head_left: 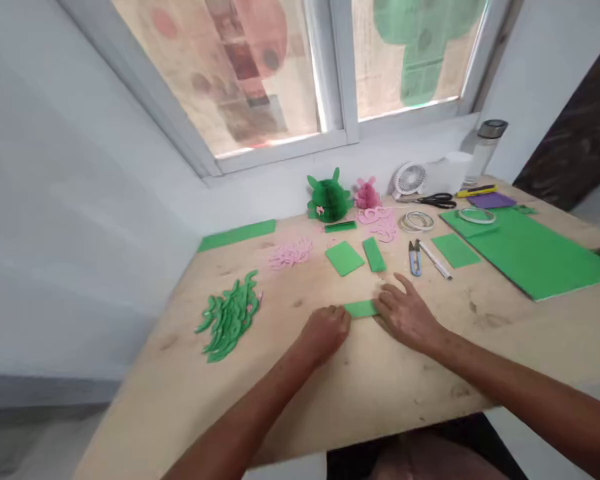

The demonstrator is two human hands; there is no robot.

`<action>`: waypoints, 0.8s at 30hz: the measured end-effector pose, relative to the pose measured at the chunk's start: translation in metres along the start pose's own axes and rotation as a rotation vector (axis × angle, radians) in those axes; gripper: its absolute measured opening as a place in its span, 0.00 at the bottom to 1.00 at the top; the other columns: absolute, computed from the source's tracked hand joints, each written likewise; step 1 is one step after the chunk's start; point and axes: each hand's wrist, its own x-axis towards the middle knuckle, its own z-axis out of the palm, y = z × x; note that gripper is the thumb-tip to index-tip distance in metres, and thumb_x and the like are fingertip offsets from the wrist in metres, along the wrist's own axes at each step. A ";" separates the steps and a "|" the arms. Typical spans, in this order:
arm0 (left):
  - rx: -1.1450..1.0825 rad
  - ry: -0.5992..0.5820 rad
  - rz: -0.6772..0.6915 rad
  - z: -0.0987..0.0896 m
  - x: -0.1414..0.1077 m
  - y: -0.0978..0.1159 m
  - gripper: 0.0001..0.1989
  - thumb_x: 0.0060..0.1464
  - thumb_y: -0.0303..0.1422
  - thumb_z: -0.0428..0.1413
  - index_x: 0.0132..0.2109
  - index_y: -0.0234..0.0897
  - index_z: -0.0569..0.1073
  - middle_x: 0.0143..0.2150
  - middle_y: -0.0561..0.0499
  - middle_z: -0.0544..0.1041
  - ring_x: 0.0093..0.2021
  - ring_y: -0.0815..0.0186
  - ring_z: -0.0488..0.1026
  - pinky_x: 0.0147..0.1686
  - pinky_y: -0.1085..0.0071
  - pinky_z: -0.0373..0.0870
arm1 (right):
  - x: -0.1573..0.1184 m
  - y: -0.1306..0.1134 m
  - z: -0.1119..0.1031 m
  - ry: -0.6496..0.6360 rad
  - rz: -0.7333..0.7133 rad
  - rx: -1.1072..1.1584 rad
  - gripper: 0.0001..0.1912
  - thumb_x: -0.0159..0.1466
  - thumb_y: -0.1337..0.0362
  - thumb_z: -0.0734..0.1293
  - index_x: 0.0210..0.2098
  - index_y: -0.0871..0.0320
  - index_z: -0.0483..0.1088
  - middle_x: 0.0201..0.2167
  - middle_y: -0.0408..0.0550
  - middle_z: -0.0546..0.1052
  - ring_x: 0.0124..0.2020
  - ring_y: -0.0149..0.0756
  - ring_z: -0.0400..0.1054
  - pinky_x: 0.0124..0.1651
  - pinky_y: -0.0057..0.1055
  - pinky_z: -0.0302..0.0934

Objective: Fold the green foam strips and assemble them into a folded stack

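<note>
A narrow green paper strip (361,309) lies flat on the table between my two hands. My left hand (330,327) is closed, its curled fingers pinching the strip's left end. At the other end, the fingers of my right hand (405,313) press and grip the paper, with one finger lifted away. Just beyond the strip are a green paper square (345,258) and a small folded green piece (375,255). Blue thread snips (415,259) and a white pen (435,260) lie beyond my right hand.
Green paper cutouts (230,317) and pink cutouts (291,254) lie to the left. Green (329,200) and pink paper figures (367,195) stand by the wall. Tape rolls (416,221), black scissors (436,201), a fan (410,179), a bottle (484,152) and a large green sheet (540,257) are right.
</note>
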 end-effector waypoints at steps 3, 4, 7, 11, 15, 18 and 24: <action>-0.041 0.025 -0.015 -0.008 0.002 -0.003 0.10 0.55 0.22 0.45 0.31 0.33 0.69 0.29 0.45 0.74 0.31 0.63 0.72 0.32 0.66 0.70 | 0.002 0.001 0.001 0.005 -0.012 -0.005 0.09 0.62 0.71 0.59 0.30 0.58 0.69 0.28 0.47 0.72 0.45 0.39 0.63 0.62 0.47 0.35; -0.089 0.069 -0.053 -0.011 0.003 -0.005 0.09 0.55 0.23 0.45 0.32 0.33 0.70 0.30 0.45 0.74 0.33 0.62 0.73 0.33 0.66 0.70 | 0.003 0.002 0.000 0.011 0.002 0.026 0.10 0.62 0.72 0.59 0.29 0.58 0.69 0.28 0.46 0.72 0.44 0.38 0.63 0.61 0.47 0.36; -0.344 0.330 -0.275 -0.019 0.004 -0.011 0.09 0.55 0.29 0.49 0.41 0.35 0.72 0.39 0.43 0.76 0.40 0.60 0.73 0.39 0.64 0.70 | 0.008 0.005 -0.005 0.049 0.101 0.212 0.11 0.61 0.71 0.59 0.27 0.57 0.69 0.25 0.45 0.71 0.40 0.37 0.65 0.58 0.46 0.41; -1.042 0.647 -0.732 -0.021 0.008 -0.018 0.20 0.52 0.37 0.54 0.51 0.36 0.68 0.46 0.42 0.75 0.42 0.61 0.74 0.39 0.66 0.71 | 0.017 0.004 -0.011 -0.020 0.399 0.752 0.16 0.62 0.64 0.57 0.19 0.58 0.66 0.17 0.41 0.65 0.23 0.31 0.60 0.34 0.31 0.55; -1.713 0.512 -0.914 -0.014 0.017 -0.012 0.25 0.45 0.42 0.59 0.48 0.31 0.71 0.42 0.39 0.77 0.38 0.60 0.75 0.36 0.67 0.71 | 0.029 -0.003 -0.007 -0.110 0.702 1.350 0.19 0.59 0.53 0.59 0.18 0.59 0.64 0.14 0.38 0.59 0.18 0.27 0.52 0.23 0.26 0.46; -1.896 0.356 -0.872 -0.008 0.026 -0.002 0.21 0.43 0.41 0.61 0.41 0.29 0.75 0.36 0.40 0.78 0.34 0.61 0.75 0.35 0.68 0.71 | 0.035 -0.010 -0.002 -0.091 0.803 1.602 0.19 0.55 0.50 0.63 0.20 0.60 0.67 0.18 0.40 0.64 0.21 0.28 0.56 0.28 0.27 0.51; -1.863 0.404 -0.839 0.000 0.032 0.006 0.17 0.43 0.42 0.60 0.33 0.30 0.77 0.29 0.44 0.78 0.31 0.63 0.75 0.37 0.66 0.71 | 0.036 -0.017 0.003 -0.076 0.845 1.659 0.20 0.53 0.49 0.65 0.18 0.60 0.65 0.16 0.38 0.61 0.20 0.26 0.51 0.26 0.26 0.47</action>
